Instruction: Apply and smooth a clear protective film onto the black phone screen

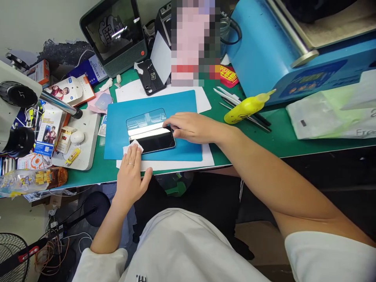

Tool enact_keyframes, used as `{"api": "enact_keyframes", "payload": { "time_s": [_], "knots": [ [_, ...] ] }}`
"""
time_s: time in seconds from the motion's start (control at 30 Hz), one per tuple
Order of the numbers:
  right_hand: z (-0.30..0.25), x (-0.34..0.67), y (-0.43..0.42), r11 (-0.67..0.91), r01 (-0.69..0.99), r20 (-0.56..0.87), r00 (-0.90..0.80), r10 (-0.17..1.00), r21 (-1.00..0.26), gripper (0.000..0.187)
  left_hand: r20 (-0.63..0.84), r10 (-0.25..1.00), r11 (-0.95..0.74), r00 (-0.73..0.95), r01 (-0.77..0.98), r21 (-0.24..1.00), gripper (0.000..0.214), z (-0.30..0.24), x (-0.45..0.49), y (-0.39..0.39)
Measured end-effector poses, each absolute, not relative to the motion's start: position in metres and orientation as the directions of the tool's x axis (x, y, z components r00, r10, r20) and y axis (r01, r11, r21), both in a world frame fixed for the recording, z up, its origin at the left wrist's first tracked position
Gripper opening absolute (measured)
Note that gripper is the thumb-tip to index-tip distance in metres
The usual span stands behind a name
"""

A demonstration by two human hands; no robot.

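A black phone [155, 141] lies on a blue mat [117, 129], with a glossy screen protector [146, 118] partly lifted over its far half. My right hand [190, 127] rests on the mat at the phone's right edge, fingertips pinching the protector's edge. My left hand [131, 170] lies flat with fingers together, pressing a small white wipe [133, 145] against the phone's near left corner.
White paper [205, 156] lies under the mat on the green table [276, 135]. A yellow bottle [245, 107] and thin tools [232, 96] lie to the right, before a blue machine [270, 51]. A second phone [150, 76], a monitor [114, 33], a microscope [17, 105] and boxes crowd the left.
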State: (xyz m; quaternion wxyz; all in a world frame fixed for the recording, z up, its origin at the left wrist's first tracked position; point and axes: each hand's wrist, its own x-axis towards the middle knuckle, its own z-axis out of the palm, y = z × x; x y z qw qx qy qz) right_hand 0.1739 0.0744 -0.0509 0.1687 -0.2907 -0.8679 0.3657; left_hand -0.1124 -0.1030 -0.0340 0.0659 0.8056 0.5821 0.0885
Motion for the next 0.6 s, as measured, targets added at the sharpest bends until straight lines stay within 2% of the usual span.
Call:
{"api": "enact_keyframes", "payload": {
  "time_s": [0.2, 0.43, 0.6],
  "knots": [
    [-0.049, 0.172, 0.074, 0.559, 0.373, 0.095, -0.766, 0.636, -0.74, 0.104, 0.1, 0.954, -0.299, 0.284, 0.932, 0.206, 0.071, -0.039, -0.11, -0.071],
    [-0.045, 0.169, 0.073, 0.552, 0.39, 0.073, -0.766, 0.639, -0.737, 0.111, 0.173, 0.949, -0.292, 0.262, 0.939, 0.18, 0.075, -0.044, -0.1, -0.1],
    [-0.047, 0.169, 0.074, 0.564, 0.381, 0.1, -0.759, 0.643, -0.732, 0.107, 0.164, 0.951, -0.291, 0.262, 0.937, 0.193, 0.072, -0.044, -0.1, -0.086]
  ]
}}
